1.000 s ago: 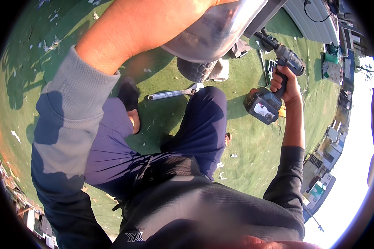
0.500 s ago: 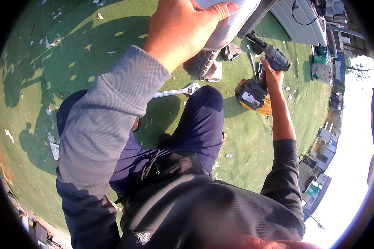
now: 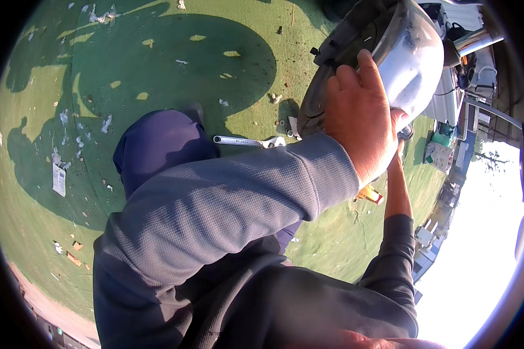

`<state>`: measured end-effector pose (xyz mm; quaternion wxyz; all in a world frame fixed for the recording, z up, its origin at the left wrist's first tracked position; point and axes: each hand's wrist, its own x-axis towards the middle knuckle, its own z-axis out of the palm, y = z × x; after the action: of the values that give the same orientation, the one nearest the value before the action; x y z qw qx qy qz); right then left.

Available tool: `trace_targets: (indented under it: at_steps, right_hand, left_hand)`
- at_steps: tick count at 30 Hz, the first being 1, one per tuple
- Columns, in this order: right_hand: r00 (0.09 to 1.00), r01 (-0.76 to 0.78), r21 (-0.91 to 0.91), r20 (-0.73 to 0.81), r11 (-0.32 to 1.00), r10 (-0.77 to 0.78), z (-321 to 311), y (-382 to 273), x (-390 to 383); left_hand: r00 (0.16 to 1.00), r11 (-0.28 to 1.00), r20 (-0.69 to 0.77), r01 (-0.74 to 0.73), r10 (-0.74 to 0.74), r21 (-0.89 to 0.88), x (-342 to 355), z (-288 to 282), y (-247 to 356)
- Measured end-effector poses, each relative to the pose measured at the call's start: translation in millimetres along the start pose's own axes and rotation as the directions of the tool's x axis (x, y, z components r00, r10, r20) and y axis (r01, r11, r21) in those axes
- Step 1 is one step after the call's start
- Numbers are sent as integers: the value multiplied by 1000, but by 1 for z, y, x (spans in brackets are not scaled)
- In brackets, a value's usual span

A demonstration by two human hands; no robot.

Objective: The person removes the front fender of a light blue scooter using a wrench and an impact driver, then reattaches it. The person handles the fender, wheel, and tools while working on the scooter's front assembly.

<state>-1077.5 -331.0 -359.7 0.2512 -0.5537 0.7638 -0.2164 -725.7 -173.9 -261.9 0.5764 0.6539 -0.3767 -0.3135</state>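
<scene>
My left hand (image 3: 361,110) grips the edge of a rounded, shiny silver shell (image 3: 416,64), with its fingers on the dark, hollow side and its thumb by the silver surface. The shell is tilted, and its dark inside faces left. Beyond it my right hand (image 3: 400,150) is mostly hidden. Just above that hand shows the grey end of a cordless impact wrench (image 3: 406,133); the rest of the tool is behind the shell and my left hand. An adjustable wrench (image 3: 239,141) lies on the green ground beside my knee.
A chrome tube (image 3: 477,42) sticks out right of the shell. Something yellow (image 3: 371,195) shows below my left wrist. Paper scraps (image 3: 59,179) litter the green ground (image 3: 174,75). Crates and bins (image 3: 439,148) stand at the far right.
The silver shell has swung right and turned, showing its dark hollow side. My left hand has moved right and down with it, and now mostly covers the right hand and impact wrench.
</scene>
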Motion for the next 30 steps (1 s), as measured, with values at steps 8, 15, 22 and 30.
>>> trace_targets:
  at_steps: [8, 15, 22, 30]
  right_hand:
    - [997, -33, -58, -69, 998, 29, -1, -20, -9]
    - [995, -51, -61, -93, 997, 45, -3, -26, -17]
    - [991, -65, -65, -119, 996, 57, -6, -27, -28]
    - [988, -97, -78, -132, 992, 86, 1, -30, -41]
  left_hand:
    - [999, 999, 43, 6, -8, 31, 5, -3, 1]
    - [998, 1000, 62, -20, 19, 18, 9, -6, -3]
    - [997, 999, 71, -6, 4, 36, 10, -14, -2]
    - [995, 999, 96, 7, -12, 50, 9, -17, -1]
